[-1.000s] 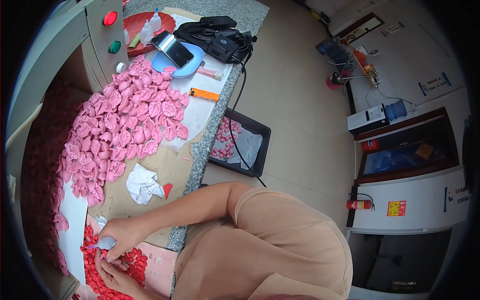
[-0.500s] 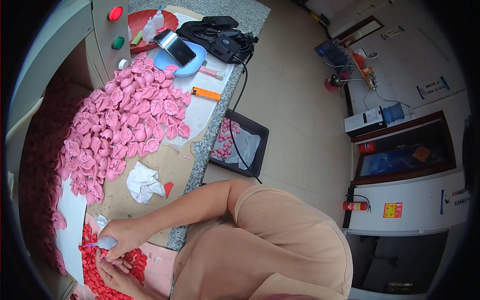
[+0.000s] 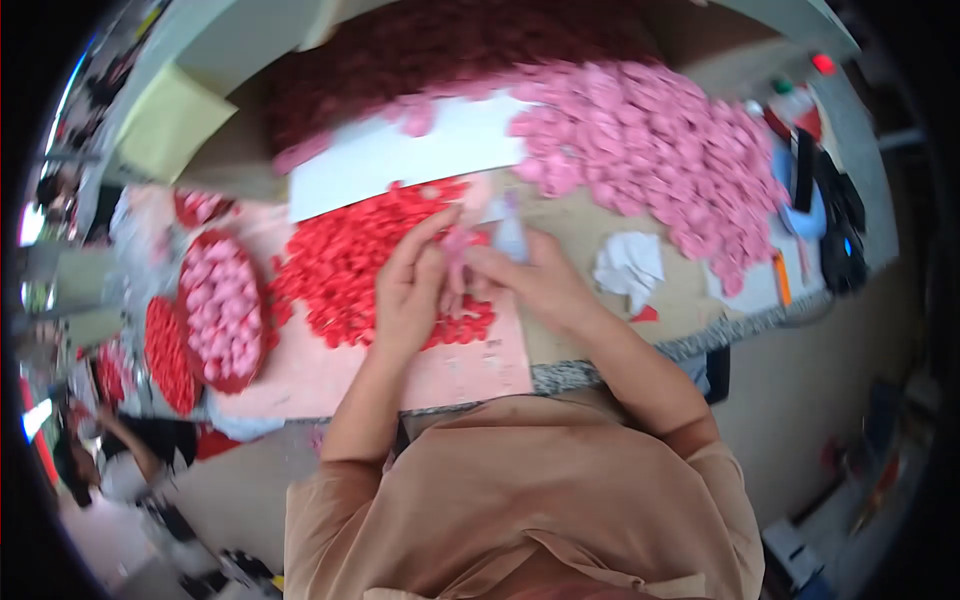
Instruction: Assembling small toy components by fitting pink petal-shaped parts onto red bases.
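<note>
My left hand point(image 3: 408, 285) is closed around a small pink moulded piece point(image 3: 457, 246), held up over the pile of small red pieces point(image 3: 345, 275). Close beside it, my right hand point(image 3: 545, 280) grips a translucent squeeze bottle point(image 3: 510, 240) with its narrow tip pointing up and away from me. The right fingertips are near the pink piece; blur hides whether they touch it. To the right, a large heap of pink cup-shaped pieces point(image 3: 650, 140) covers the bench. A crumpled white tissue point(image 3: 630, 268) lies to the right of my right hand.
A white board point(image 3: 400, 155) stands behind the red pile. At left are a red dish point(image 3: 262, 370) of pink pieces and another dish of red pieces point(image 3: 170, 355). An orange box point(image 3: 781, 278) and a phone point(image 3: 803, 168) lie at right. Another person point(image 3: 125, 465) is at far left.
The view has swung left and levelled, bringing both forearms and the left-hand dishes into sight. My hands stay over the red pile, with the squeeze bottle still in my right hand.
</note>
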